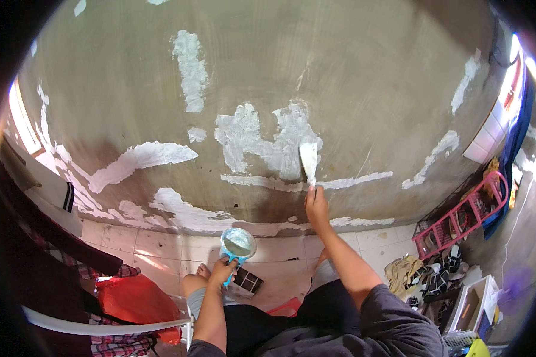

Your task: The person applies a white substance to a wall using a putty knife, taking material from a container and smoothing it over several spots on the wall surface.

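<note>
My right hand [317,208] is closed around the handle of a putty knife [308,159]. Its wide blade lies at the right edge of a white filler patch [272,144] on the grey-brown wall [369,95]. Lower down, my left hand [223,271] grips the blue handle of a round dipper [253,239]. Whitish filler [238,241] coats the inside of the dipper. A long thin streak of filler [357,179] runs across the wall below the blade.
White tiled floor [161,244] meets the wall's base. Left of me are a red bag [138,300], hung clothes [47,220] and a curved white rail [101,326]. To the right stand a pink rack [461,214], a heap of cloth [404,272] and a white box [479,303].
</note>
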Demonstrator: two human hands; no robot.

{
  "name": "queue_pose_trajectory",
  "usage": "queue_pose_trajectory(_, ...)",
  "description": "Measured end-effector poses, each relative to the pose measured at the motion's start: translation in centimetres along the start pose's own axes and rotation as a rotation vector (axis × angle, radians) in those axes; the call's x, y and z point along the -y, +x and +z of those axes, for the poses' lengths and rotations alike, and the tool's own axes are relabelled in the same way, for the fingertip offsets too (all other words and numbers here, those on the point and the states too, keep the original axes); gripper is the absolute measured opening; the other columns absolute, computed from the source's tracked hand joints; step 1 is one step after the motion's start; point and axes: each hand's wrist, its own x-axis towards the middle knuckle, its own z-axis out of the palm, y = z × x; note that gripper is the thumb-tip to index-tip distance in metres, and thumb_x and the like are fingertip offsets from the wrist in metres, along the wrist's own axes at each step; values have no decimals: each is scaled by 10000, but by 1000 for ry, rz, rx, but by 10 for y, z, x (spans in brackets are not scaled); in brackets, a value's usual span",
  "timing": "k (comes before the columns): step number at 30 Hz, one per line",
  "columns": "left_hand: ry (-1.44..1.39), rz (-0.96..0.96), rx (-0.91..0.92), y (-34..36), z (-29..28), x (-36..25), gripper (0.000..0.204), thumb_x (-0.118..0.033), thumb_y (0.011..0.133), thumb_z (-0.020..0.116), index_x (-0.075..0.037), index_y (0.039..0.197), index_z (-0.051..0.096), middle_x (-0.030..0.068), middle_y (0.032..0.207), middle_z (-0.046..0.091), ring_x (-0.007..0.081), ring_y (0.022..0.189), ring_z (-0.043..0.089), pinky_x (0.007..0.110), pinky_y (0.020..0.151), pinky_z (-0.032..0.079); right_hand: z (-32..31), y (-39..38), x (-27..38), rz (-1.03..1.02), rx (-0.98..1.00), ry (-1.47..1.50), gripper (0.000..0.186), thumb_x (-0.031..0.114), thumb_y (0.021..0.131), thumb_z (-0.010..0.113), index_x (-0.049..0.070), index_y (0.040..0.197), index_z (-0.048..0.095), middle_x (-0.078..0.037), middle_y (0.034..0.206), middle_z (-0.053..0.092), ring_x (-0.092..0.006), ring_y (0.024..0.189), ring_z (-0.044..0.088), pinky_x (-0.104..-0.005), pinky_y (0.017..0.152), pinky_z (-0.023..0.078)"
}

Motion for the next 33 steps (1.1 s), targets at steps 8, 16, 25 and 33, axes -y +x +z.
queue_pose_trajectory(8,20,5,-69,-19,11,3,350,-381,953,640,-43,1045,648,42,650,629,122,457,558,272,421,409,-16,14,-7,45,22,1,405,391,1054,417,9,949,498,-288,770,607,-532,768,570,-548,678,443)
queue_pose_trajectory(16,-162,52,-165,-59,20,2,270,-343,962,642,-79,910,627,36,644,613,132,454,537,290,414,418,-12,-105,-52,197,208,43,393,380,1030,464,-8,987,513,-301,870,618,-518,852,585,-554,731,449)
queue_pose_trajectory(25,-199,44,-79,-97,54,-41,311,-393,971,629,-90,902,635,22,654,626,115,495,564,253,459,419,-38,-117,-78,123,484,35,402,385,1003,505,-15,1005,549,-287,914,616,-488,889,588,-527,777,454)
queue_pose_trajectory(33,-396,-18,96,-62,70,13,262,-331,1008,586,-75,956,611,35,718,630,138,541,605,286,522,513,-53,-120,-127,142,675,-88,496,452,1012,459,-19,1013,611,-277,1007,650,-469,959,610,-510,826,469)
